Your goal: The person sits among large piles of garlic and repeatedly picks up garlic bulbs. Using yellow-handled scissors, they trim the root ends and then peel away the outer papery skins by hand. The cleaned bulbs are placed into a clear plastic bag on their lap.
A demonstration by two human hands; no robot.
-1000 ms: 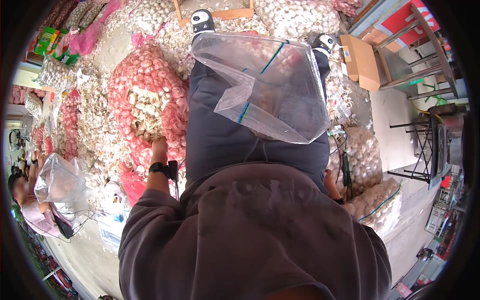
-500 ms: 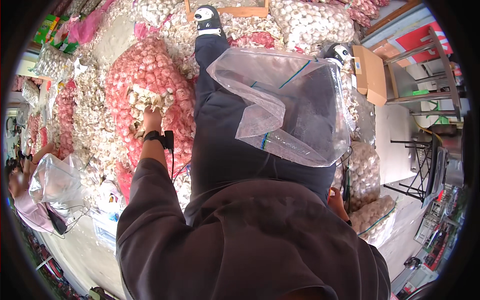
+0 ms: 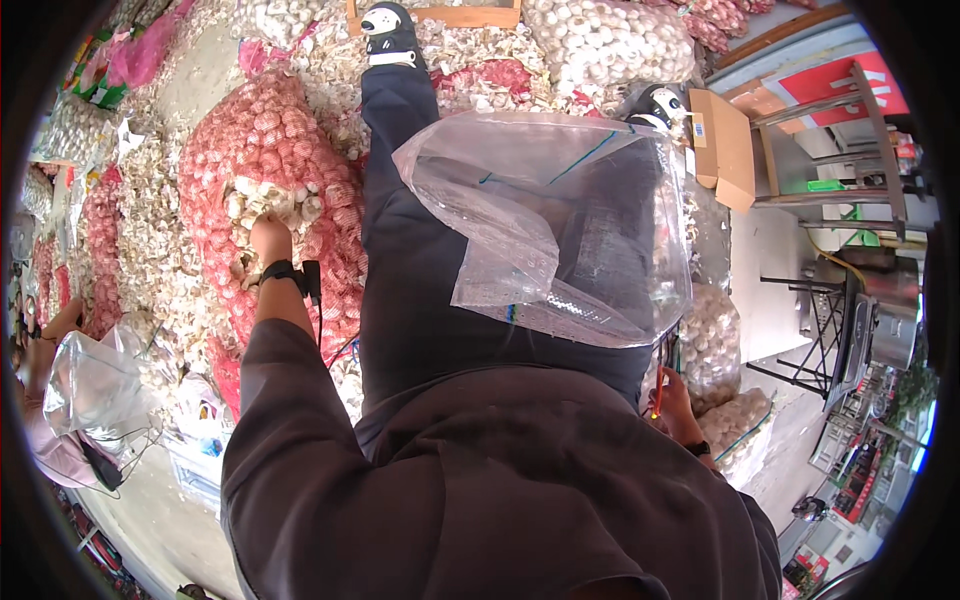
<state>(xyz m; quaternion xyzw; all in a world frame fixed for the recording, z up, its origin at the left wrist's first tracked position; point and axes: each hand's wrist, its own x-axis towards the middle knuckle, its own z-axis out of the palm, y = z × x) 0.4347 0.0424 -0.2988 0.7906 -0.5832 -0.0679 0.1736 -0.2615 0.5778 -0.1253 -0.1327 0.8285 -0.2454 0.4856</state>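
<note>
Head view, looking straight down the person's body: left hand (image 3: 268, 243) is buried to the knuckles in an opening of a pink mesh sack (image 3: 262, 150) of garlic bulbs, fingers curled down among the loose bulbs (image 3: 275, 200); whether it has actually closed on one cannot be told, fingertips are hidden. A black wrist strap (image 3: 285, 272) sits just below that hand. Right hand (image 3: 672, 392) is low at the person's right hip, pinching a thin red pen-like item (image 3: 660, 395) and apparently the lower edge of a large clear plastic bag (image 3: 560, 225); the grip on the bag itself is hidden behind the film, so that part is a guess. Bag is draped across the person's dark trousers (image 3: 420, 290), mouth toward the shoes (image 3: 388, 28), and looks empty: no bulbs visible through it. Judgement on progress: very early, hand is at the source, bag is held ready, nothing has gone in yet; all the filling is left. Surroundings: more heaps and netted sacks of garlic on all sides, a cardboard box (image 3: 725, 150) to the right near a metal stool frame (image 3: 835, 140). At far left, another person's hand (image 3: 55, 330) holds a second clear bag (image 3: 90, 385), separate from this one.
</note>
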